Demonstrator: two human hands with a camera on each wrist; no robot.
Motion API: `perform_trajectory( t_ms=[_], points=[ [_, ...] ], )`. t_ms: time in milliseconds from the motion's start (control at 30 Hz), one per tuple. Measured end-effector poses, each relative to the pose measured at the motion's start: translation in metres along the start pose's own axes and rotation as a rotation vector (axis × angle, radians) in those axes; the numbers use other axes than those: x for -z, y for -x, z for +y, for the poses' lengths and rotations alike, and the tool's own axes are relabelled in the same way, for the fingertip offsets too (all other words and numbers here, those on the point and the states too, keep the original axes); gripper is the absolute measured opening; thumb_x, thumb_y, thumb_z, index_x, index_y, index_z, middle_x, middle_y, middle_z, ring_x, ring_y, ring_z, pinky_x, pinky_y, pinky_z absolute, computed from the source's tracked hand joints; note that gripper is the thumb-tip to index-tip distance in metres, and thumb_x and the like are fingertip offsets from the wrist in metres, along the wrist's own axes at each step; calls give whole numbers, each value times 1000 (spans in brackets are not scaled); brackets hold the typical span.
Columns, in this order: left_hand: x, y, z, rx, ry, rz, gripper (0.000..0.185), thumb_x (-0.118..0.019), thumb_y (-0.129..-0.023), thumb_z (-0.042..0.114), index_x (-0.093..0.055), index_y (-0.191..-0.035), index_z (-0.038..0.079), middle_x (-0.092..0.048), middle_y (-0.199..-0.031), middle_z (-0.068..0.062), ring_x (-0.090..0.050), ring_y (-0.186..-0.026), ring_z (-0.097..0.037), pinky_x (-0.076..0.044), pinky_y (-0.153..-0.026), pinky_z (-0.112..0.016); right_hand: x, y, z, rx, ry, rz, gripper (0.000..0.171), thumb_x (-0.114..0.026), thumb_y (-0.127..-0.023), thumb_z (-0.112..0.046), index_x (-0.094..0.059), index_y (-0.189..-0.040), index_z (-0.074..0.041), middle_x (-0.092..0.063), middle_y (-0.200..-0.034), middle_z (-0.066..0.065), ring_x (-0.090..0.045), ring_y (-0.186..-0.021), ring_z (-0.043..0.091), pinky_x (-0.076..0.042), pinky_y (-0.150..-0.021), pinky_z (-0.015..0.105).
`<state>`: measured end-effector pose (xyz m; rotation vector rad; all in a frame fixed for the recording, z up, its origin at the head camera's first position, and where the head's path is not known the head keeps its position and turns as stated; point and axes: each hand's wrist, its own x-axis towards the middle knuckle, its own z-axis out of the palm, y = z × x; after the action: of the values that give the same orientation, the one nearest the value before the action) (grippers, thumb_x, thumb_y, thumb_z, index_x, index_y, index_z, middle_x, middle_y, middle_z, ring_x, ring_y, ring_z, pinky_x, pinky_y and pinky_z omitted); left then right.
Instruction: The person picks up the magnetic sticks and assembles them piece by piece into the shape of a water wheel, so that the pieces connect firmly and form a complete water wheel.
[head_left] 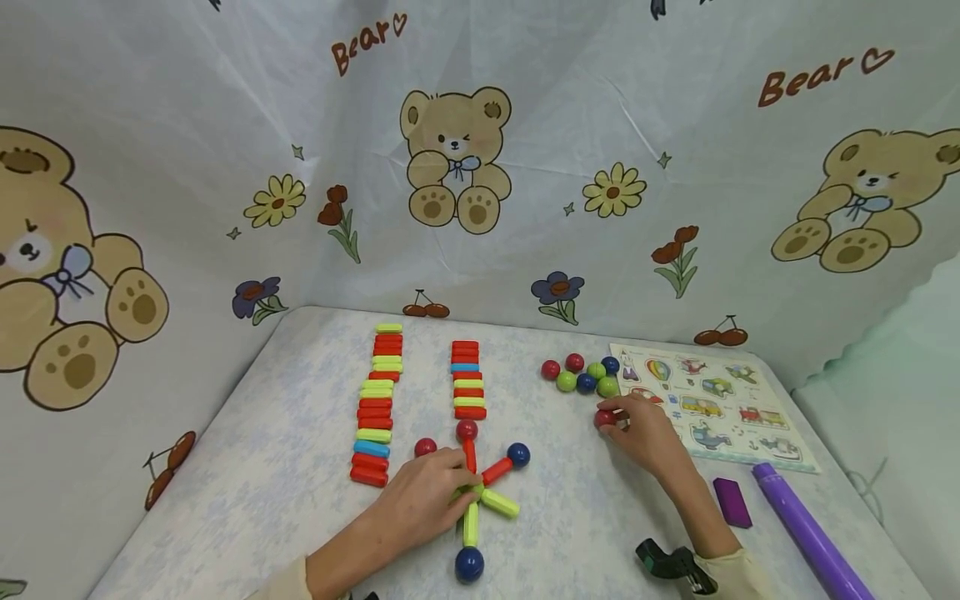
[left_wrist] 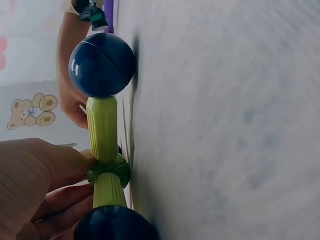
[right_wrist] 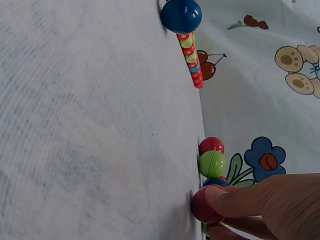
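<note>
My left hand [head_left: 422,504] grips the green ball [left_wrist: 119,172] at the centre of a star of rods and balls, thumb and fingers on it. Around it, red rods [head_left: 497,472] reach a red ball [head_left: 467,430] and a blue ball [head_left: 518,454]. A yellow-green rod [head_left: 470,527] runs to a nearer blue ball [head_left: 469,564], and another yellow-green rod [head_left: 500,503] has a bare outer end. The hand covers the star's left side; a red ball [head_left: 425,447] shows just beyond. At the right, my right hand [head_left: 643,429] pinches a red ball [right_wrist: 206,206] between thumb and fingers, close over the table.
Several red, green and blue balls [head_left: 586,382] cluster beyond the right hand, beside a picture board [head_left: 757,417]. Two columns of coloured rods [head_left: 375,423] lie at the left and middle back. A purple block [head_left: 732,502] and purple tube [head_left: 810,533] lie at right.
</note>
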<state>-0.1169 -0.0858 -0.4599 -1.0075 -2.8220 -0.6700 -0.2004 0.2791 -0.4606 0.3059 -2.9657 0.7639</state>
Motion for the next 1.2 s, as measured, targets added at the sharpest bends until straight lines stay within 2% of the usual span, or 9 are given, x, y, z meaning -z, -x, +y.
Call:
perform_trajectory(
  t_ms=[233, 367, 533, 700, 800, 1000, 1200],
  points=[
    [-1, 0, 5, 23, 16, 11, 19, -88, -92, 22, -87, -109, 13, -63, -88, 7, -50, -76, -2, -46, -64, -14, 2, 3, -15, -12, -101, -129, 30, -87, -90, -5, -76, -117, -5, -76, -110, 7, -74, -101, 27, -64, -84, 42],
    [-2, 0, 6, 26, 22, 17, 19, -89, -92, 21, -87, -109, 13, -63, -87, 6, -50, -75, -2, -47, -64, -13, 4, 7, -24, 92, -193, -213, 29, -86, -90, -4, -74, -116, -7, -75, -110, 4, -74, -104, 27, -64, -86, 42],
    [-2, -1, 6, 51, 22, 18, 21, -88, -93, 22, -86, -111, 12, -64, -87, 5, -50, -73, -2, -48, -63, -13, 4, 10, -38, 253, -264, -358, 34, -84, -92, -5, -74, -125, -6, -74, -119, 2, -73, -109, 26, -63, -92, 43],
    [-2, -1, 6, 66, 20, 11, 23, -88, -93, 23, -86, -112, 12, -64, -86, 5, -49, -72, -3, -48, -63, -13, -1, 15, -56, 314, -320, -522, 33, -86, -91, -9, -73, -121, -13, -72, -118, -5, -71, -108, 17, -62, -94, 39],
    [-3, -1, 5, 64, 16, 13, 23, -88, -92, 24, -86, -112, 12, -62, -85, 6, -49, -72, -2, -48, -62, -12, -4, 18, -64, 326, -342, -591, 33, -88, -90, -11, -70, -116, -17, -71, -114, -8, -70, -105, 13, -62, -93, 37],
    [-4, -1, 4, 58, 41, 16, 23, -88, -93, 24, -86, -112, 12, -58, -84, 8, -48, -71, -1, -47, -61, -12, -7, 23, -74, 318, -384, -675, 33, -90, -88, -14, -69, -113, -20, -72, -109, -9, -69, -100, 11, -61, -92, 34],
    [-6, 0, 5, 52, 80, 12, 25, -88, -93, 25, -86, -114, 12, -59, -86, 10, -48, -73, 1, -47, -62, -12, -8, 23, -73, 340, -378, -709, 33, -90, -88, -13, -68, -112, -20, -71, -109, -10, -69, -100, 10, -61, -92, 33]
  ],
)
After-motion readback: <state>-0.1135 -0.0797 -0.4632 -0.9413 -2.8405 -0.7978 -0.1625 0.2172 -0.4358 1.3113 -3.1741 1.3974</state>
